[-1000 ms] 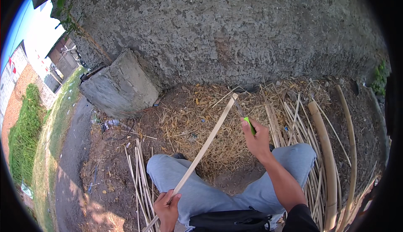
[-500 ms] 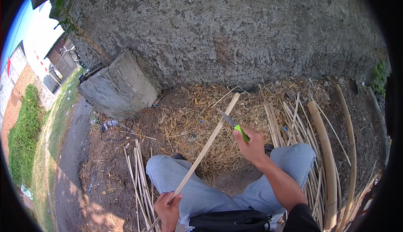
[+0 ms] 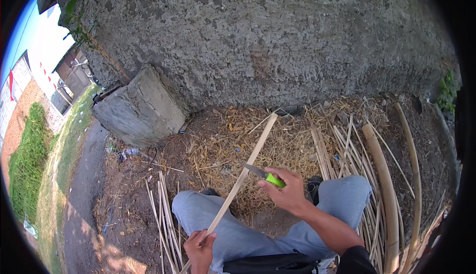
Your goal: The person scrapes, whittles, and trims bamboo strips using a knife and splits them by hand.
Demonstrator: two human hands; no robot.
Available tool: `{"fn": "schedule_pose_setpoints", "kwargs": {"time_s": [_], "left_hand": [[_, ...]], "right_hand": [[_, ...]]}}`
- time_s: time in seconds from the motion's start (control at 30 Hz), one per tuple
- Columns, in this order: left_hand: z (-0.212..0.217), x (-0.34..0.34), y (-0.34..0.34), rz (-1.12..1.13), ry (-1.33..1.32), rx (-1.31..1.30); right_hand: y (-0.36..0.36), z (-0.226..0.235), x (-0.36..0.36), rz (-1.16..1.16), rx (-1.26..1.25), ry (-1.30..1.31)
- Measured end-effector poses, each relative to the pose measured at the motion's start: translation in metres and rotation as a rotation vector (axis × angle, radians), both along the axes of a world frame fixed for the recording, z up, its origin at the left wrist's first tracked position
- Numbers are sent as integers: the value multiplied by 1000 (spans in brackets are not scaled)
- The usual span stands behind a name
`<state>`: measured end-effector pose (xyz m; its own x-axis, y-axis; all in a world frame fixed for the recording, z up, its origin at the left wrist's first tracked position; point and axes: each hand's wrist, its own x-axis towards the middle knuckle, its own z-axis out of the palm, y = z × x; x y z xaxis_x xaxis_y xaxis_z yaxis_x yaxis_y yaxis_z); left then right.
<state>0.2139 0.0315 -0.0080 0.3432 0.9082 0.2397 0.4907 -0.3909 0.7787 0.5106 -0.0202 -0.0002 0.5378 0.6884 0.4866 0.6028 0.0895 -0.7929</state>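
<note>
A long pale bamboo strip [image 3: 243,176] slants up and away from my lap, its far end over the straw. Near its lower end my left hand [image 3: 200,248] is closed around it, resting by my left thigh. My right hand [image 3: 290,191] grips a knife [image 3: 261,173] by its bright green handle. The knife's grey blade points left and lies across the strip about midway along it; I cannot tell whether the edge bites into the wood.
Thin bamboo strips [image 3: 167,219] lie left of my knee. More strips [image 3: 342,147] and thick bamboo poles [image 3: 383,185] lie on the right. Straw and shavings [image 3: 223,140] cover the ground ahead, before a rough grey wall [image 3: 277,41] and a concrete block [image 3: 144,106].
My right hand has drawn the knife down along the strip toward me and slightly left. The strip's far end has shifted a little left; my left hand keeps its hold.
</note>
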Motion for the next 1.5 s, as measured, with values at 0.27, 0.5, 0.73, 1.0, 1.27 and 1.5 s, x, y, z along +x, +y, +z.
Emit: {"fn": "schedule_pose_setpoints", "kwargs": {"time_s": [0.27,0.5,0.73,1.0,1.27,1.5], "left_hand": [[-3,-3,-3,-42,48,-141],[-7,-4,-6,-78,76,-182],[-7,-15,-8,-145,49,-205],[-7,-33,-6,-170,407,102],[3,-91,-3,-86,434,287],[-11,-118,-9,61,187,73]], "right_hand": [[4,-5,70,-128,177,811],[10,-3,75,3,269,1051],[13,5,73,-43,260,1158],[-3,-6,112,-225,505,1230],[-23,-7,149,-295,680,1238],[-26,4,140,-209,519,1204]]}}
